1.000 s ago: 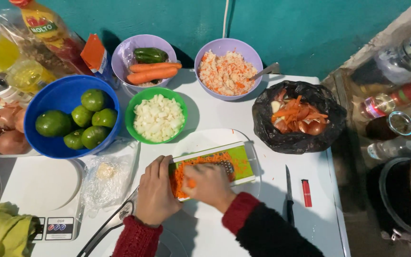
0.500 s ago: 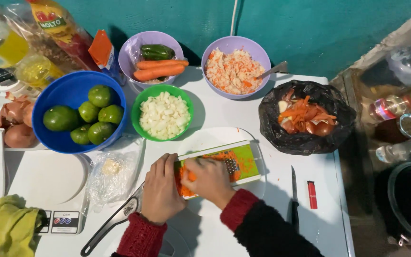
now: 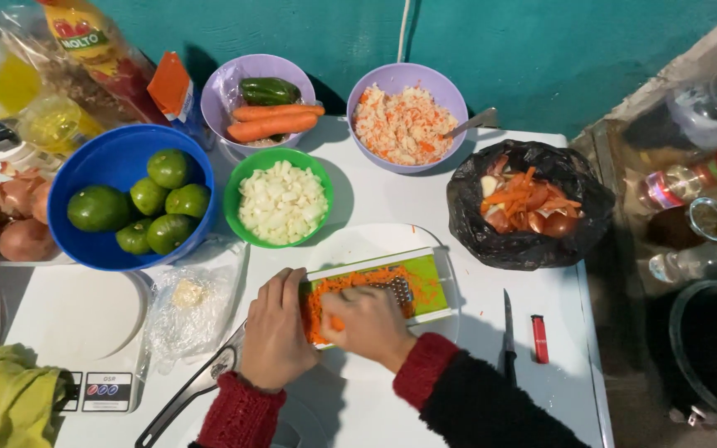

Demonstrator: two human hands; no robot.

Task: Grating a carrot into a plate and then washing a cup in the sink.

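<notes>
My left hand [image 3: 275, 332] grips the left end of a flat green grater [image 3: 421, 282] that lies over a white plate [image 3: 358, 242]. My right hand [image 3: 368, 322] presses a small piece of carrot [image 3: 335, 322] onto the grater's metal blades. Orange shreds of grated carrot [image 3: 350, 282] cover the grater's surface. Both arms wear dark sleeves with red cuffs.
Around the plate: a green bowl of chopped onion [image 3: 280, 199], a blue bowl of limes [image 3: 130, 207], a purple bowl with carrots and a pepper [image 3: 263, 108], a purple bowl of mixed rice [image 3: 404, 120], a black bag of peelings [image 3: 529, 203], a knife [image 3: 508, 332] and a red lighter [image 3: 539, 338].
My right hand has slid the carrot piece along the grater; the view has drifted slightly. The bowls have stayed in place.
</notes>
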